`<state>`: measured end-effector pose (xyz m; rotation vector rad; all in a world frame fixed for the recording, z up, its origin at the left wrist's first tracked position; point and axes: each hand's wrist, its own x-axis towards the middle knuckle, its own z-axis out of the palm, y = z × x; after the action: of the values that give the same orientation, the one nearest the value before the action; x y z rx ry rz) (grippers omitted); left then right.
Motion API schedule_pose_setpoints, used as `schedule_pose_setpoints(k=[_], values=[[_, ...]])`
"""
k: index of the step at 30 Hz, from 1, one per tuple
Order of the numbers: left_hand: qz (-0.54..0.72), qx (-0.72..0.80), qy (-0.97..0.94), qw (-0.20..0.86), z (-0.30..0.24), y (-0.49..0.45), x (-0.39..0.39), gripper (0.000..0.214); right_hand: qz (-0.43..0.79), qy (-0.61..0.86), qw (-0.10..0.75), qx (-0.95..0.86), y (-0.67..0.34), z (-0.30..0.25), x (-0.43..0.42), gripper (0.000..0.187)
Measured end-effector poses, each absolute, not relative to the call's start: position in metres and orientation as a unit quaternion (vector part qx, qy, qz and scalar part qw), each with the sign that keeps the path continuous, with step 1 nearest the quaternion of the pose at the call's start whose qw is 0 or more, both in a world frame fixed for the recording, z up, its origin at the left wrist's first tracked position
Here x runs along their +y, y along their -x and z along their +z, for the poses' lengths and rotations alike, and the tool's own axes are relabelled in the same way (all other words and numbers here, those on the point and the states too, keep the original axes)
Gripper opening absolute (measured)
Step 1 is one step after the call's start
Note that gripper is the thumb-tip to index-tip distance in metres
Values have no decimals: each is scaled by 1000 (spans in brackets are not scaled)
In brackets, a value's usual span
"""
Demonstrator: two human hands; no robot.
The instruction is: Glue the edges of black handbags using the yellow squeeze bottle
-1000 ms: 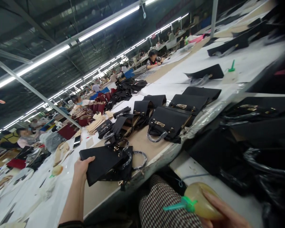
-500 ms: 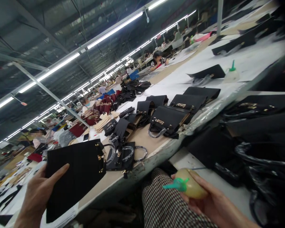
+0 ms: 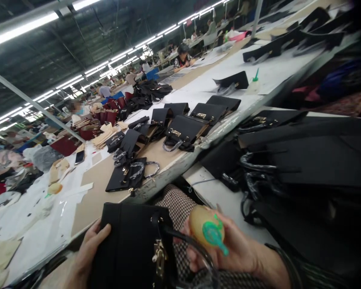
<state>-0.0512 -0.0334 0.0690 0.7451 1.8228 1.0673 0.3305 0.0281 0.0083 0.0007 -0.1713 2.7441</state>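
Observation:
My left hand [image 3: 88, 251] grips the left edge of a black handbag [image 3: 129, 245] with gold hardware, held over my lap at the bottom of the head view. My right hand [image 3: 234, 251] is closed round a yellowish squeeze bottle [image 3: 203, 226] with a green nozzle that points toward me. The bag's wrapped handle curves in front of that hand. My checked trousers [image 3: 174, 202] show between the two.
A long worktable [image 3: 156, 150] runs away from me with several black bags laid on it. More black bags [image 3: 303, 152] pile on a lower shelf at the right. A white glue bottle [image 3: 254, 83] stands further along. Other people work at distant tables.
My left hand has drawn the black bag off the table and down onto my lap. My right hand has brought the bottle up beside it, its nozzle turned toward me.

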Motion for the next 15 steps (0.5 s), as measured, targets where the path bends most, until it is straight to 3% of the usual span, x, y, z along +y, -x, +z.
schedule_pose_setpoints(k=[4,7,9,13,15], values=[[311,712,-398,488,-7,15,-22,60,985,21,171,7,-340,11,4,59],[295,731,-461,407,-29,-10,-13,67,982,1,188,28,-339,20,-3,57],[314,738,-498,331,-21,-27,-18,64,977,-13,209,35,-336,29,0,59],[361,658,-601,276,24,-67,-67,20,959,-27,279,33,-320,49,18,57],[369,597,-657,277,42,-89,-98,23,954,-37,298,29,-308,60,29,54]])
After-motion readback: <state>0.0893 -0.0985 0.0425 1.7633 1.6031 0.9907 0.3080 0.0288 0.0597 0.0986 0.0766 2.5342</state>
